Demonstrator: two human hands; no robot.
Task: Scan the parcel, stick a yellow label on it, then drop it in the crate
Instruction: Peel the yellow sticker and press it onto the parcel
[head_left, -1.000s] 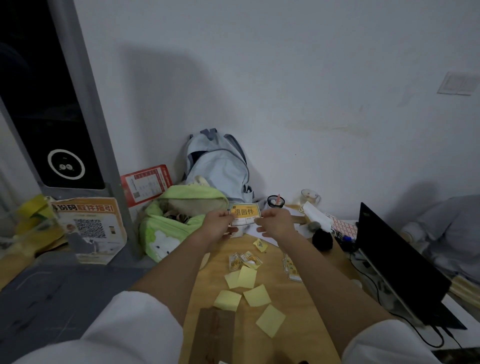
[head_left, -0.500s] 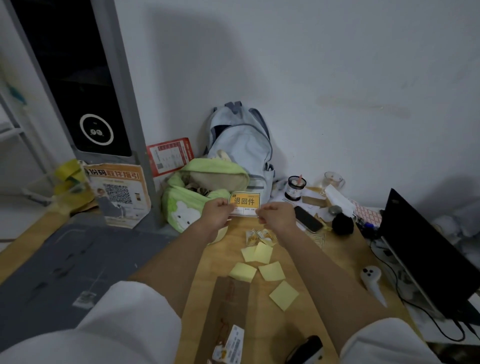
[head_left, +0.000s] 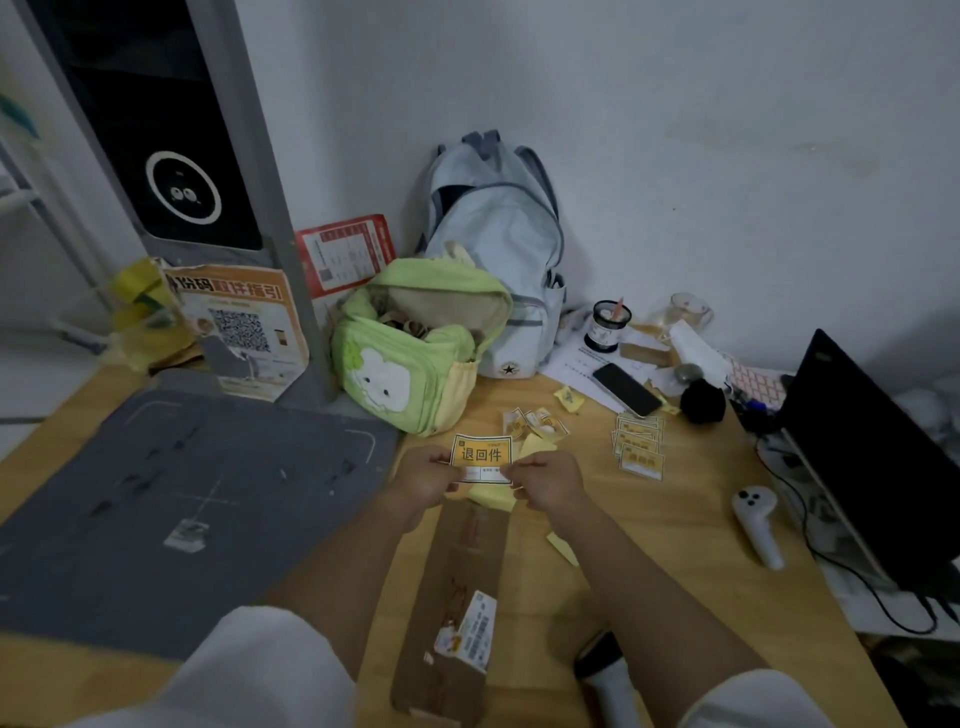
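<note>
A yellow label (head_left: 481, 460) with black characters is pinched at its lower edge between my left hand (head_left: 427, 479) and my right hand (head_left: 545, 484), held above the far end of the parcel. The parcel (head_left: 457, 603) is a long flat brown cardboard pack lying lengthwise on the wooden table, with a white barcode sticker (head_left: 470, 631) near its close end. A small stack of more yellow labels (head_left: 639, 451) lies to the right. A dark scanner (head_left: 602, 662) with a white handle rests by my right forearm. No crate is in view.
A grey scanning mat (head_left: 171, 509) covers the table's left side below a tall kiosk (head_left: 171, 156). A green bag (head_left: 415, 358) and a pale blue backpack (head_left: 498, 249) stand behind. A phone (head_left: 626, 389), a white controller (head_left: 756, 525) and a laptop (head_left: 872, 457) lie at the right.
The view has tilted down, bringing the parcel and scanner into sight. Both hands with the yellow label have come down and nearer, over the parcel's far end.
</note>
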